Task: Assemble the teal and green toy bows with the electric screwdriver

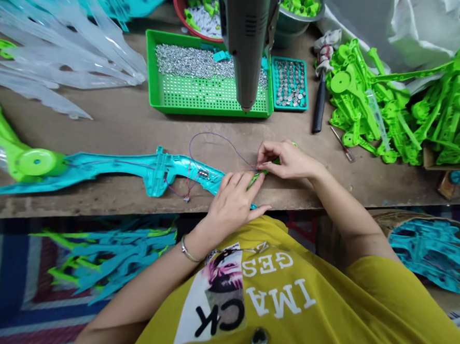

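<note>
A long teal plastic frame (132,167) lies along the table's front edge. My left hand (232,198) is closed over its right end, fingers on top and thumb at the near side. My right hand (283,159) pinches a small green piece (257,179) beside the left fingertips; its far part is hidden by the hands. A thin dark wire (216,136) loops from the frame to the right fingertips. A small metal part (203,174) sits in the frame, and a tiny switch-like part (187,198) hangs on wires. A round green part (39,163) covers the frame's left end.
Behind are a green tray (210,111) of screws, a teal tray (288,107) of small metal discs and a hammer (319,102). A dark tool column (249,48) comes down above the green tray. Green parts (359,97) pile at right, clear plastic pieces (77,53) at left.
</note>
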The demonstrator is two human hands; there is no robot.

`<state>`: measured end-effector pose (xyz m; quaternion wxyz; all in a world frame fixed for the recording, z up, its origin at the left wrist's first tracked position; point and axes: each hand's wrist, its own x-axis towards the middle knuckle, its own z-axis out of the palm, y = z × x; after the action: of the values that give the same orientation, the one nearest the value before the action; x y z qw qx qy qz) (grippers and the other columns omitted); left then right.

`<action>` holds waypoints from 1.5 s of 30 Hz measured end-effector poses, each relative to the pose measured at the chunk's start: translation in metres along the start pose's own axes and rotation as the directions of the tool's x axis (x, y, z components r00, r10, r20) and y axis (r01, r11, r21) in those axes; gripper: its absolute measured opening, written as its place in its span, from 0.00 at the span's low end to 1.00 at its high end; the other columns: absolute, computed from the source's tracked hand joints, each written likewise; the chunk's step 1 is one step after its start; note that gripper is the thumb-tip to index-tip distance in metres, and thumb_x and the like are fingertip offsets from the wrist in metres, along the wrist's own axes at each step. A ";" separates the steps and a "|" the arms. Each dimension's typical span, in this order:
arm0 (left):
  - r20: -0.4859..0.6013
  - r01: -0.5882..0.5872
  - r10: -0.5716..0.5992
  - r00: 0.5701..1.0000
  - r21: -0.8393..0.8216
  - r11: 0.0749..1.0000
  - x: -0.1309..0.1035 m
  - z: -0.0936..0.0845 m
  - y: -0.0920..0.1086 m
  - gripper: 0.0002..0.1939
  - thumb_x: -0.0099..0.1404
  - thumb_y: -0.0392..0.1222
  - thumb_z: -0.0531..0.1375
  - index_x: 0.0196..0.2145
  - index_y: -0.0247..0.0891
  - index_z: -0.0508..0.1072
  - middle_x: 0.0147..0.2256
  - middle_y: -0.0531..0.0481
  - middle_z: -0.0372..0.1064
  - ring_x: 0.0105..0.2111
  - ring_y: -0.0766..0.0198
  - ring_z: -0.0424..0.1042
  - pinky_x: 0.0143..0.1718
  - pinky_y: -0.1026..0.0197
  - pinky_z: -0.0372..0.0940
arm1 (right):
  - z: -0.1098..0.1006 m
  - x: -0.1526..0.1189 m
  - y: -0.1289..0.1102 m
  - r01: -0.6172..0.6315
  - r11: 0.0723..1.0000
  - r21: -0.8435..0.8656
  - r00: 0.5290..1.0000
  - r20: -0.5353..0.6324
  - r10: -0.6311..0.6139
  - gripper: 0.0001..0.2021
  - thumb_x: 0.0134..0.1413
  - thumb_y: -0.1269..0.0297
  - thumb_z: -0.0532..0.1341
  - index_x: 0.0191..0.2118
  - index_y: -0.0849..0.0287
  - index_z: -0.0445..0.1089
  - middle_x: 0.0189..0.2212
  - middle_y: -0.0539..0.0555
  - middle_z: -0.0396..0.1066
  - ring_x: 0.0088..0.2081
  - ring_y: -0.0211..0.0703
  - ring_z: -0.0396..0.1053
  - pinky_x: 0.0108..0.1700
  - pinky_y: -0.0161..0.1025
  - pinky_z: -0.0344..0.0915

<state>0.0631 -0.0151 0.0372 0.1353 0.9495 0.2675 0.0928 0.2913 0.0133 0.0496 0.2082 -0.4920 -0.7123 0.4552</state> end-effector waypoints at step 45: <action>-0.065 -0.168 0.170 0.983 0.032 0.985 0.014 -0.001 -0.008 0.12 0.73 0.35 0.55 0.48 0.36 0.76 0.54 0.40 0.76 0.55 0.49 0.71 0.54 0.46 0.67 | 0.050 -0.058 0.014 -0.136 0.955 -0.264 0.762 -0.644 -0.070 0.06 0.62 0.63 0.62 0.35 0.57 0.75 0.31 0.53 0.76 0.35 0.44 0.71 0.40 0.43 0.64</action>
<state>0.0708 -0.0012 0.0377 0.1055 0.9668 0.1915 0.1324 0.2866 -0.0590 0.0212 0.3569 -0.6566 -0.6474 0.1495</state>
